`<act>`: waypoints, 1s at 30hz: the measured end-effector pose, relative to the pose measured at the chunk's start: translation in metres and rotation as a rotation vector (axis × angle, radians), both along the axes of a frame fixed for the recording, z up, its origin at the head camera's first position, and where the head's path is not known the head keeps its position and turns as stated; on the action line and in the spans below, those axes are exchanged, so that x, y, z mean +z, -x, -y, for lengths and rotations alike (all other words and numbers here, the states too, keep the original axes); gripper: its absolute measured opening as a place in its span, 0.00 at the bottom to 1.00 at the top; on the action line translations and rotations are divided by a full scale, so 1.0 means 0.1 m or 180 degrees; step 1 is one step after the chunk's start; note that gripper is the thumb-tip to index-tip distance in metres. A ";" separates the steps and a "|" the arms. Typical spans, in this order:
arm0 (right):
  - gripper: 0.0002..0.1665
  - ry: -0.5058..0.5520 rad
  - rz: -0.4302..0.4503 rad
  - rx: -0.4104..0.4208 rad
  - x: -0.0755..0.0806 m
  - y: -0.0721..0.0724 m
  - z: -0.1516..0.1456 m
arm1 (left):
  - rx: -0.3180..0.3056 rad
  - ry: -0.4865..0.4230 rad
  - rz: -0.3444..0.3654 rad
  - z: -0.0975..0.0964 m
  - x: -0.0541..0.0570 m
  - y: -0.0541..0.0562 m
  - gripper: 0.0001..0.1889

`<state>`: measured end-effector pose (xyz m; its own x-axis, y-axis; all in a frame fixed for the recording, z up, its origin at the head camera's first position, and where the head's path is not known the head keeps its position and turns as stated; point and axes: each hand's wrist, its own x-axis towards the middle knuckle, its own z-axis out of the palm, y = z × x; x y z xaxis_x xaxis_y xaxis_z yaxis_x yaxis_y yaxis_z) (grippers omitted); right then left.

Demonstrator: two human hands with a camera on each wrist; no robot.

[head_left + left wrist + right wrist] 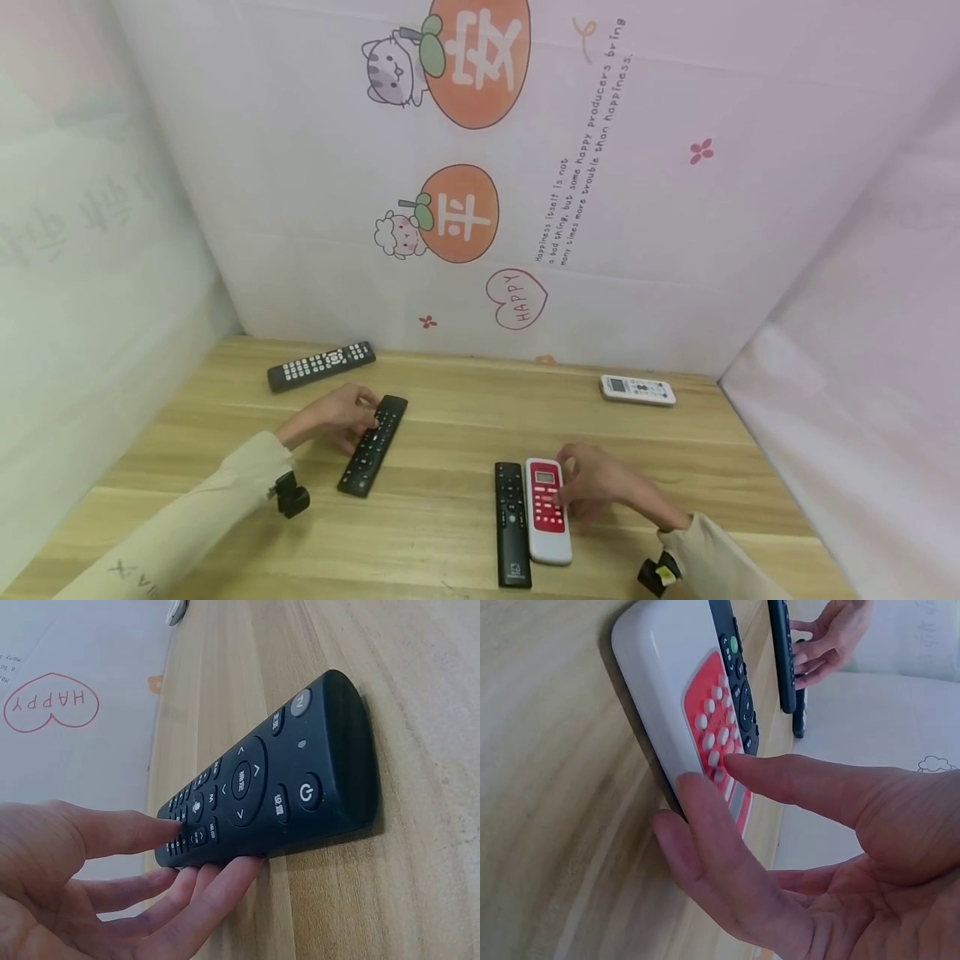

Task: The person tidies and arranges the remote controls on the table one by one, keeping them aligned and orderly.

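My left hand [347, 415] pinches a slim black remote control [372, 446] by its side. In the left wrist view its thumb lies over the number buttons and the fingertips [244, 871] meet the remote's lower edge. At the right, my right hand [596, 482] grips a white remote with a red button panel [549, 500]. Its thumb touches the red panel in the right wrist view, while the other fingers [697, 796] are at the white side. Directly left of this one lies another black remote [512, 525], long and parallel to it.
A dark remote with white buttons [321, 367] lies at the back left. Near the back right rests a small white remote with a screen [637, 390]. Printed white sheeting [322, 275] rises behind the wooden table [442, 467] and along both sides.
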<state>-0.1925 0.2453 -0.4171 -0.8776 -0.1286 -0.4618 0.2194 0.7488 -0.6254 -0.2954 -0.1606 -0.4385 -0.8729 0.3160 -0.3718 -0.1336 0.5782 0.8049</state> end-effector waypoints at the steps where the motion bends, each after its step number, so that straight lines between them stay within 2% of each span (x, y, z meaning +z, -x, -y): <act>1: 0.32 0.0016 -0.0014 -0.0005 0.00 0.01 -0.01 | 0.0000 0.0007 -0.0011 0.00 0.00 0.00 0.29; 4: 0.31 -0.0065 -0.0061 0.0021 0.03 0.03 -0.03 | -0.0022 0.0010 -0.0035 0.01 0.00 -0.01 0.29; 9: 0.36 -0.0243 -0.0114 0.0018 0.07 0.12 -0.09 | -0.0027 -0.0017 -0.0047 0.02 -0.02 0.00 0.29; 13: 0.36 -0.0138 -0.0141 -0.0024 0.07 0.18 -0.16 | -0.0029 -0.0034 -0.0035 0.02 -0.02 0.00 0.28; 18: 0.32 -0.0036 -0.0273 -0.0030 0.05 0.28 -0.28 | -0.0039 -0.0043 -0.0016 0.03 0.00 0.00 0.27; 24: 0.32 -0.0219 -0.0426 0.0024 0.09 0.47 -0.48 | -0.0036 -0.0019 -0.0026 0.03 -0.01 0.01 0.26; 27: 0.32 -0.0253 -0.0587 0.0055 0.11 0.57 -0.58 | -0.0044 -0.0004 -0.0032 0.03 -0.02 0.02 0.26; 30: 0.32 -0.0321 -0.0909 0.0116 0.12 0.67 -0.70 | -0.0021 -0.0009 -0.0014 0.02 -0.03 0.02 0.26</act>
